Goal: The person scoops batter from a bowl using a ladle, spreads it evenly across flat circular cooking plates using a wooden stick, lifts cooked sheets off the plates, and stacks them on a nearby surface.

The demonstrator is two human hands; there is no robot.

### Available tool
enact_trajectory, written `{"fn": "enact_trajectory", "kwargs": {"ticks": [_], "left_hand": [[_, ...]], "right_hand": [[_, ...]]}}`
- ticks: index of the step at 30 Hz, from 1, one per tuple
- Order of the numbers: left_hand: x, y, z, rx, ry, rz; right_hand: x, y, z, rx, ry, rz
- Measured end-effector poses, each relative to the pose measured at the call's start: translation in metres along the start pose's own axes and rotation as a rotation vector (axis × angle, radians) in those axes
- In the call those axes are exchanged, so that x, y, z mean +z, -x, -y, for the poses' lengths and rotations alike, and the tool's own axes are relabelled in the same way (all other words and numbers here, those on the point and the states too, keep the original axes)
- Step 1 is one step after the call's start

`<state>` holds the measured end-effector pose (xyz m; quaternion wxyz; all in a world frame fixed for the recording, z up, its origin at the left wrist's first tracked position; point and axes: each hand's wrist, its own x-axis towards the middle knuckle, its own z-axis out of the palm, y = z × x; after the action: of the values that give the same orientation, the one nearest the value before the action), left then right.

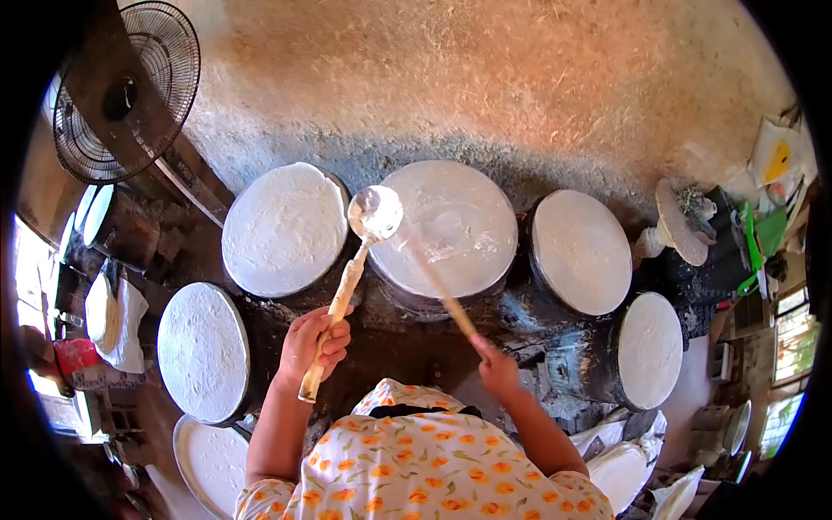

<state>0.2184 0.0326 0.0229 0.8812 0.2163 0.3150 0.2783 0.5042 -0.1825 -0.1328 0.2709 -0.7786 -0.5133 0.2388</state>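
Observation:
My left hand [316,347] is closed round the wooden handle of a ladle [376,213], whose round, white-smeared bowl is raised over the gap between two large round white surfaces. My right hand [498,368] grips a thin wooden stick [459,317]; its far end is blurred over the middle white round surface [459,217]. To the left is another white round surface [284,230], and a further one [581,251] lies to the right. All three sit on dark, drum-like bases.
More white rounds stand at the lower left [203,354] and lower right [650,351]. A large fan [130,95] is at the upper left. A rough wall [485,78] rises behind. A green item [770,230] lies at the far right.

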Motion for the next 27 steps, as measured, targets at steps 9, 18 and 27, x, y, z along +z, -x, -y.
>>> {"fn": "enact_trajectory", "kwargs": {"ticks": [9, 18, 27], "left_hand": [[-0.013, 0.037, -0.009, 0.301, 0.151, -0.023], [-0.072, 0.214, -0.01, 0.961, 0.264, -0.217], [-0.29, 0.362, 0.076, 1.392, 0.535, -0.614]], "right_hand": [[0.012, -0.021, 0.016, -0.154, 0.03, 0.101], [-0.031, -0.115, -0.025, 0.016, -0.206, -0.257], [0.049, -0.055, 0.077, -0.153, -0.267, 0.251]]}}
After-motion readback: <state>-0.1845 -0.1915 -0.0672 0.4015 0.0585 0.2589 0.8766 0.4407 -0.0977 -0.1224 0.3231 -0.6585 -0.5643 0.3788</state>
